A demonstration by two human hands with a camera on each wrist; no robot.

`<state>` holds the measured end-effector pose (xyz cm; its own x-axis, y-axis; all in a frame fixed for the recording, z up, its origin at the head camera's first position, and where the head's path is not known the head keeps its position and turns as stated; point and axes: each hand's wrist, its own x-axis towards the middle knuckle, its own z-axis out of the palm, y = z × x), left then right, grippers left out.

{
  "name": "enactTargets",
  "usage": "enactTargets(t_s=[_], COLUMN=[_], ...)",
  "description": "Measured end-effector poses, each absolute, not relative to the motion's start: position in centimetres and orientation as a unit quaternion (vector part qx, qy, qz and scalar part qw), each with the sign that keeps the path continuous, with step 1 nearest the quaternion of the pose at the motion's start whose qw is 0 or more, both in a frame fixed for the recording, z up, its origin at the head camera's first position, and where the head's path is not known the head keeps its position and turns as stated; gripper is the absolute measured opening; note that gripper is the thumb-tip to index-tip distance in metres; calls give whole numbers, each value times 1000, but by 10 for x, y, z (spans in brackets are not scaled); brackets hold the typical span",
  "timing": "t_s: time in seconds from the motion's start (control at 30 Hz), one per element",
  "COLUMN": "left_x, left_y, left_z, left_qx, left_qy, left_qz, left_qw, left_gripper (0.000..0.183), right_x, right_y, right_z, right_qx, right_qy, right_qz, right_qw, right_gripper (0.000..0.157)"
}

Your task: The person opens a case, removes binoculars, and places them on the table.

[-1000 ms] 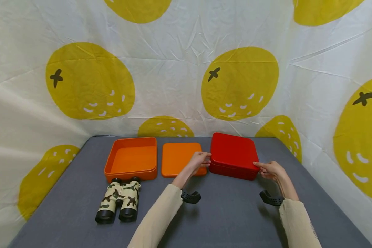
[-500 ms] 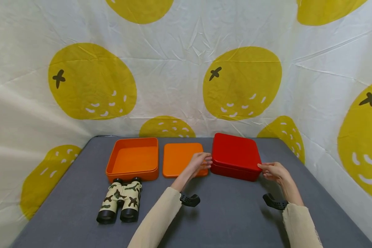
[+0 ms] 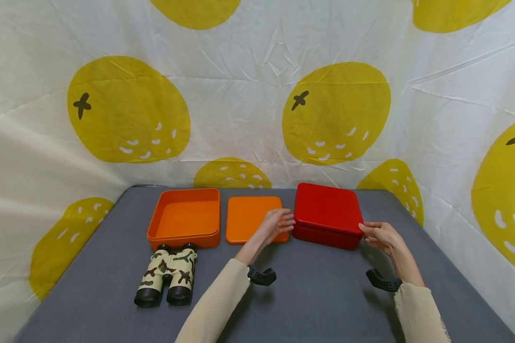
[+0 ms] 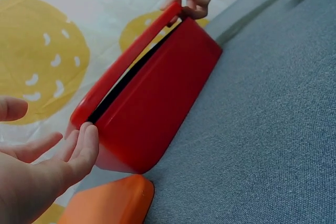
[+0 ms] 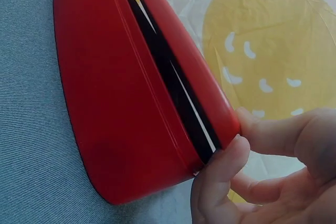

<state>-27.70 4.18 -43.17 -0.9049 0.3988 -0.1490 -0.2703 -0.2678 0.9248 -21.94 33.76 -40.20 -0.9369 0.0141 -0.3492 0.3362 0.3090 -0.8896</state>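
A red box (image 3: pixel 322 236) stands at the back right of the table. Its red lid (image 3: pixel 327 205) is tilted, with a dark gap showing between lid and box along the near side. My right hand (image 3: pixel 384 239) pinches the lid's near right corner between thumb and fingers, as the right wrist view shows closely. At the left end, my left hand (image 3: pixel 274 227) has its fingertips (image 4: pixel 90 135) against the corner by the gap. Its thumb stands away from the lid, and its fingers are loosely extended. The inside of the red box is hidden.
An orange lid (image 3: pixel 249 216) lies flat left of the red box, partly behind my left hand. Farther left is an open orange box (image 3: pixel 184 221), with camouflage binoculars (image 3: pixel 167 274) lying before it. A fruit-print curtain (image 3: pixel 240 105) hangs behind the grey table (image 3: pixel 313 295).
The gap under the red lid has widened. My left fingers have straightened and loosened, while my right hand stays at the lid's corner. The head view has shifted slightly.
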Motion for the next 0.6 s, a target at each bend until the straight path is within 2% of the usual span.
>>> enactTargets(t_s=[0.6], left_x=[-270], left_y=[35], left_z=[-428], left_qx=[74], left_qy=[549], left_qz=[805], left_qw=[211], left_gripper=[43], right_x=[-210], right_y=[338], right_z=[-402], right_qx=[67], right_qy=[805], right_qz=[-574], right_qw=[136], right_gripper=[72])
